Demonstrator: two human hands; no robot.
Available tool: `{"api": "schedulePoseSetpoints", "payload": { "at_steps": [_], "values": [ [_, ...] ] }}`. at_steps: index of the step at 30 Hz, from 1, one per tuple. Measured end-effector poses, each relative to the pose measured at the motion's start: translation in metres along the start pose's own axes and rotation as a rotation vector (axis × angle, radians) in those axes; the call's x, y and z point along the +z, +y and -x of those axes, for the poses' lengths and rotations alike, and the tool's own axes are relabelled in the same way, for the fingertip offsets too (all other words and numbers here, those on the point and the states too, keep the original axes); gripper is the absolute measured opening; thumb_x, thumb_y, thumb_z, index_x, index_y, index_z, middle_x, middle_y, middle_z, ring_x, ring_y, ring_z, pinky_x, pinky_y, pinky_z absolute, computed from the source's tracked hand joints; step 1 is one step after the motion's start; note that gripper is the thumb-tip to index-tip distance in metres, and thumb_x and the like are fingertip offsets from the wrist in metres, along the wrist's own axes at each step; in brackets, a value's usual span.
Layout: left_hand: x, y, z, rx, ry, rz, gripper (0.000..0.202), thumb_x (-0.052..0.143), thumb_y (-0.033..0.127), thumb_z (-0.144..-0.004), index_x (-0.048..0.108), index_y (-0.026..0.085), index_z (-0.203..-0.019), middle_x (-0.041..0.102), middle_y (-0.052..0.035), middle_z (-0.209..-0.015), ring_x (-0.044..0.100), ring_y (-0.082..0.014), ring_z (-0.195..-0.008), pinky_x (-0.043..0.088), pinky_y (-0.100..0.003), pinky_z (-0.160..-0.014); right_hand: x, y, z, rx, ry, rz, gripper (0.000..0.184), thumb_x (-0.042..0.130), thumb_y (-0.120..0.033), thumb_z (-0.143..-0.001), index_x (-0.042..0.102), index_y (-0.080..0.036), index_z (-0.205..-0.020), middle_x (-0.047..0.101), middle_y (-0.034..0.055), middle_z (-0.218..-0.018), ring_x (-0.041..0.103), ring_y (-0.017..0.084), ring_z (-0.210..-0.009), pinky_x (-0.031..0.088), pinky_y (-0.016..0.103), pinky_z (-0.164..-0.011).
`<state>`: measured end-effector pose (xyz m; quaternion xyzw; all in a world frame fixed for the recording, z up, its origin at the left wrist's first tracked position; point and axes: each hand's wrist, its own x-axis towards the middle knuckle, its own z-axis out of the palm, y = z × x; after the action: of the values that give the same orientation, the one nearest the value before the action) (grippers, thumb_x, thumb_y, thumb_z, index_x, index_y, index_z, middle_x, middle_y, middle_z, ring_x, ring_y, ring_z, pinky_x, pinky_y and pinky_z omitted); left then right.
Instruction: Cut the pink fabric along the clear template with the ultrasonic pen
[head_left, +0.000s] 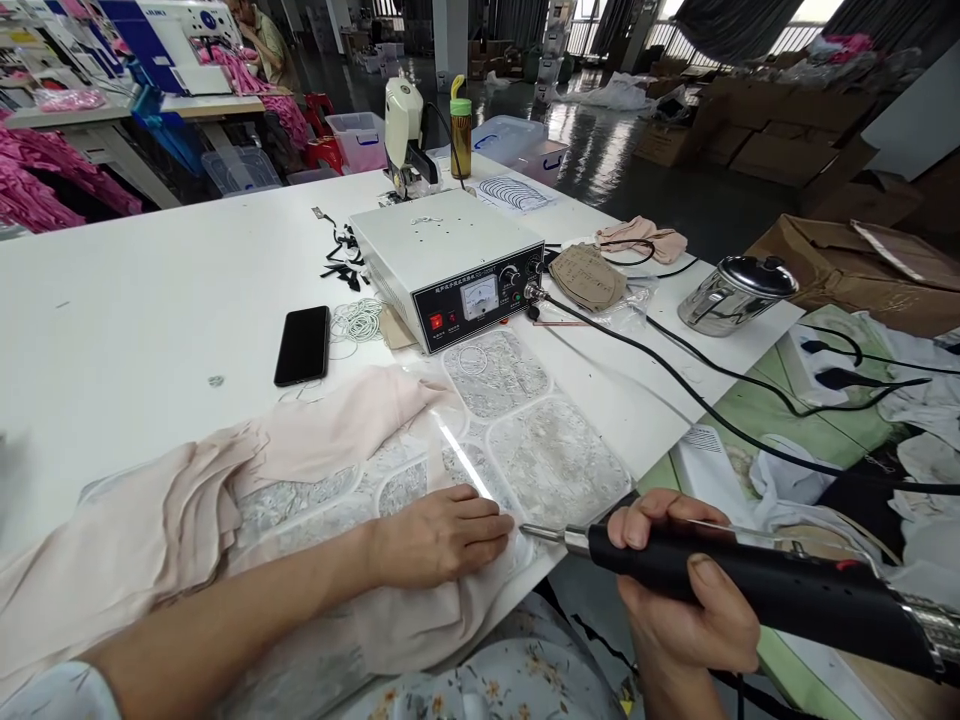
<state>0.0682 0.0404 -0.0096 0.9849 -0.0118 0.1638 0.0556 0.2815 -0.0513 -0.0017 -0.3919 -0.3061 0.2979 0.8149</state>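
My right hand [686, 590] is wrapped round a black handheld ultrasonic cutter [750, 575]. The cutter's thin metal tip points left and ends close to the fingertips of my left hand [450, 535]. That hand lies palm down near the table's front edge, fingers side by side, pressing on thin pale pink fabric [442, 610] and clear plastic. Under the fabric is a mat with rounded grey panels [555, 455]. More pale pink fabric pieces [172, 510] lie layered to the left. Whatever is beneath my left palm is hidden.
A control box [480, 300] with a dial stands ahead; a black cable runs right from it. A phone [302, 346], thin cord [358, 320], brown card patterns [589, 277], a steel mug [735, 295] and a bottle [460, 135] are on the table. Another person [266, 45] sits far left.
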Motion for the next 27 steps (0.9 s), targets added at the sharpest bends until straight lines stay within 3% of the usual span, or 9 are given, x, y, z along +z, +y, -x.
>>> {"api": "schedulePoseSetpoints", "payload": {
  "at_steps": [15, 27],
  "values": [
    [0.005, 0.001, 0.002, 0.006, -0.012, -0.005, 0.021, 0.047, 0.012, -0.098, 0.066, 0.008, -0.104, 0.066, -0.0116, -0.121, 0.061, -0.0180, -0.103, 0.047, -0.029, -0.084, 0.002, -0.011, -0.006, -0.020, 0.024, 0.021, 0.020, 0.056, -0.029, -0.065, 0.063, -0.019, -0.080, 0.054, 0.0007, -0.068, 0.048, 0.012, -0.049, 0.040, 0.028, -0.042],
    [0.003, 0.002, 0.001, -0.001, -0.020, -0.036, 0.021, 0.045, 0.013, -0.099, 0.066, 0.011, -0.103, 0.066, -0.0104, -0.120, 0.060, -0.0167, -0.103, 0.049, -0.029, -0.081, 0.002, -0.007, -0.004, -0.003, -0.049, 0.008, 0.020, 0.059, -0.030, -0.068, 0.064, -0.018, -0.083, 0.054, 0.0006, -0.072, 0.050, 0.012, -0.052, 0.044, 0.029, -0.045]
  ]
}}
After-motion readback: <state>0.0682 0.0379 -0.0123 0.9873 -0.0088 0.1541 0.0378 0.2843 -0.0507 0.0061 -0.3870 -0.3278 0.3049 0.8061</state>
